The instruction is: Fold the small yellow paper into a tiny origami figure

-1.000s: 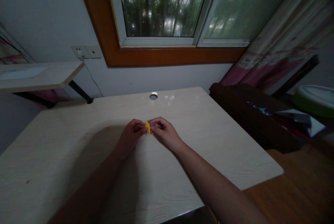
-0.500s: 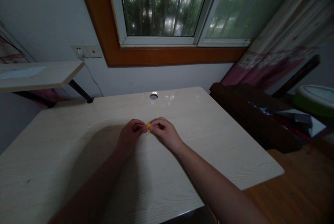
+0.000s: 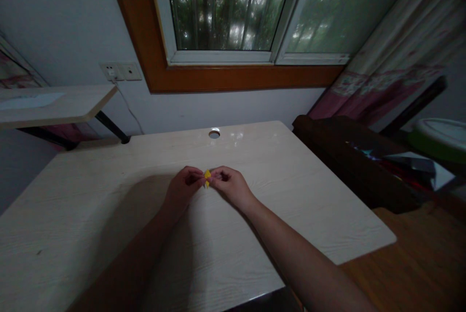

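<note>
Between my fingertips is a small yellow piece (image 3: 207,174), perhaps folded paper; its exact kind is too small to make out. My left hand (image 3: 184,186) pinches it from the left with thumb and forefinger. From the right, my right hand (image 3: 231,185) pinches the same piece, its fingers curled. Both hands are just over the middle of the pale wooden table (image 3: 309,205), fingertips almost meeting. Parts of the yellow piece are hidden behind the fingers.
At the table's back edge is a round cable hole (image 3: 214,134). A raised shelf (image 3: 80,103) on black legs stands at the left. Beyond are a window (image 3: 233,16) and a wall socket (image 3: 120,72). Dark furniture (image 3: 338,156) with several items stands to the right.
The yellow piece has tilted slightly and shows a little more of its surface between the fingertips. Both hands stay in nearly the same place.
</note>
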Available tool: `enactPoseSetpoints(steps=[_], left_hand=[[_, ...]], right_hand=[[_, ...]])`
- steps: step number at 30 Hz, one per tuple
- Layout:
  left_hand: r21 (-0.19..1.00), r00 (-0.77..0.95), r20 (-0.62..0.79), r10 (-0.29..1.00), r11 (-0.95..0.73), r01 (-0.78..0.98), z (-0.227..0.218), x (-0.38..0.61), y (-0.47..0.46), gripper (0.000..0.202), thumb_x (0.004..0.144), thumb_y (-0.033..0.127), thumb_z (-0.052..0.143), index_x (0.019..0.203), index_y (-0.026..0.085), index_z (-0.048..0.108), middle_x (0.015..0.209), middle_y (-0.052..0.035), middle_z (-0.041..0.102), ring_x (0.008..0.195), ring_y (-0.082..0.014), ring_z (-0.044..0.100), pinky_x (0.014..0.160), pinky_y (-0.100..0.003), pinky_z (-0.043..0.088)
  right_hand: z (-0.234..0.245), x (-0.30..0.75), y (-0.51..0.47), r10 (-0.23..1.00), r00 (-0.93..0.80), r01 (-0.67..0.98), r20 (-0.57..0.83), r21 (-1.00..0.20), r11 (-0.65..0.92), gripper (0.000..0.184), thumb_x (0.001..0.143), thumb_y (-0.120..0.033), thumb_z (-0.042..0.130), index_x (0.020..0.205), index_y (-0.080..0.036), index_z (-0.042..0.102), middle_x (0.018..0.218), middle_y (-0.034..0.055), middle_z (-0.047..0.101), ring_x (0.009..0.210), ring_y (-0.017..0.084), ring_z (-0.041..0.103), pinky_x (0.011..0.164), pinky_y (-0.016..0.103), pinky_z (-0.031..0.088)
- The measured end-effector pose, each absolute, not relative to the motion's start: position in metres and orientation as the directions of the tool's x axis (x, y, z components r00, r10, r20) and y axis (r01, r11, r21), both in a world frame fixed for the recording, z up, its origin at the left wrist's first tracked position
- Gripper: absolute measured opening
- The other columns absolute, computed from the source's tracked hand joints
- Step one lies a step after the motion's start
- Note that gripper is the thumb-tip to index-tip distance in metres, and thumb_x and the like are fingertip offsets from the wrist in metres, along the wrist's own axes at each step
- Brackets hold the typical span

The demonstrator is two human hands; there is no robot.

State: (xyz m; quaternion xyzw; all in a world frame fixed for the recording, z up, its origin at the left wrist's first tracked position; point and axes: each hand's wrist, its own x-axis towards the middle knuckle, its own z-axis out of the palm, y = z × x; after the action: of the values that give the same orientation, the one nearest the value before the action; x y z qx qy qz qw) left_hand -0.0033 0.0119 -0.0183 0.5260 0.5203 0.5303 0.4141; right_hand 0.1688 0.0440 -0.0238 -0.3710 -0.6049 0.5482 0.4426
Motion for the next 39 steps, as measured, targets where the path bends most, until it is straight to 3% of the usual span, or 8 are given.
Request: enactPoseSetpoints(steps=[8, 13, 19, 24, 29, 39], left_hand=[[0.994, -0.132, 0.108, 0.985, -0.103, 0.042, -0.015, -0.003, 0.011, 0.024, 0.068, 0.023, 0.077, 0.085, 0.018, 0.061, 0.074, 0.0007, 0.066, 0.07, -0.0133, 0.064, 0.068, -0.025, 0.051], [0.995, -0.129, 0.102, 0.986, -0.099, 0.03, -0.011, -0.001, 0.01, 0.026, 0.068, 0.027, 0.077, 0.086, 0.017, 0.062, 0.076, -0.0004, 0.068, 0.072, -0.0143, 0.065, 0.07, -0.026, 0.052], [0.963, -0.08, 0.189, 0.979, -0.168, 0.212, -0.011, -0.004, 0.011, 0.018, 0.074, 0.034, 0.072, 0.084, 0.019, 0.071, 0.084, -0.0034, 0.07, 0.077, -0.0161, 0.065, 0.073, -0.027, 0.052], [0.916, -0.061, 0.264, 0.963, -0.231, 0.328, -0.012, -0.006, 0.009, 0.013, 0.076, 0.034, 0.071, 0.079, 0.022, 0.073, 0.076, -0.0018, 0.068, 0.07, -0.0148, 0.062, 0.065, -0.024, 0.048], [0.94, -0.047, 0.222, 0.974, -0.201, 0.275, -0.012, -0.006, 0.004, 0.015, 0.079, 0.035, 0.07, 0.086, 0.022, 0.074, 0.068, -0.0006, 0.069, 0.064, -0.0147, 0.063, 0.062, -0.024, 0.049], [0.925, -0.018, 0.288, 0.957, -0.273, 0.262, -0.004, -0.004, 0.001, 0.014, 0.078, 0.033, 0.071, 0.087, 0.022, 0.072, 0.087, -0.0032, 0.074, 0.083, -0.0181, 0.068, 0.079, -0.028, 0.053]], right_hand=[[-0.021, 0.169, 0.044, 0.933, -0.335, -0.083, 0.134, -0.99, 0.113, 0.027, 0.072, -0.038, 0.076, 0.088, -0.017, 0.07, 0.085, 0.0056, 0.072, 0.076, 0.016, 0.065, 0.074, 0.028, 0.052], [-0.018, 0.17, 0.043, 0.936, -0.314, -0.082, 0.163, -0.986, 0.144, 0.029, 0.074, -0.034, 0.076, 0.096, -0.018, 0.069, 0.085, 0.005, 0.071, 0.076, 0.015, 0.065, 0.073, 0.027, 0.053], [-0.014, 0.17, 0.041, 0.933, -0.299, -0.033, 0.201, -0.979, 0.2, 0.025, 0.075, -0.034, 0.074, 0.094, -0.019, 0.068, 0.086, 0.0051, 0.071, 0.079, 0.016, 0.065, 0.076, 0.03, 0.054], [-0.011, 0.173, 0.04, 0.9, -0.308, 0.077, 0.308, -0.935, 0.346, 0.015, 0.078, -0.031, 0.072, 0.088, -0.02, 0.071, 0.086, 0.005, 0.069, 0.078, 0.017, 0.064, 0.074, 0.029, 0.052], [-0.002, 0.176, 0.038, 0.844, -0.312, 0.144, 0.436, -0.857, 0.495, 0.006, 0.08, -0.028, 0.071, 0.081, -0.022, 0.072, 0.08, 0.0029, 0.065, 0.074, 0.015, 0.06, 0.068, 0.027, 0.049], [0.003, 0.179, 0.037, 0.815, -0.315, 0.122, 0.486, -0.831, 0.543, 0.007, 0.084, -0.023, 0.067, 0.085, -0.024, 0.073, 0.085, 0.0042, 0.069, 0.081, 0.018, 0.064, 0.074, 0.03, 0.05]])
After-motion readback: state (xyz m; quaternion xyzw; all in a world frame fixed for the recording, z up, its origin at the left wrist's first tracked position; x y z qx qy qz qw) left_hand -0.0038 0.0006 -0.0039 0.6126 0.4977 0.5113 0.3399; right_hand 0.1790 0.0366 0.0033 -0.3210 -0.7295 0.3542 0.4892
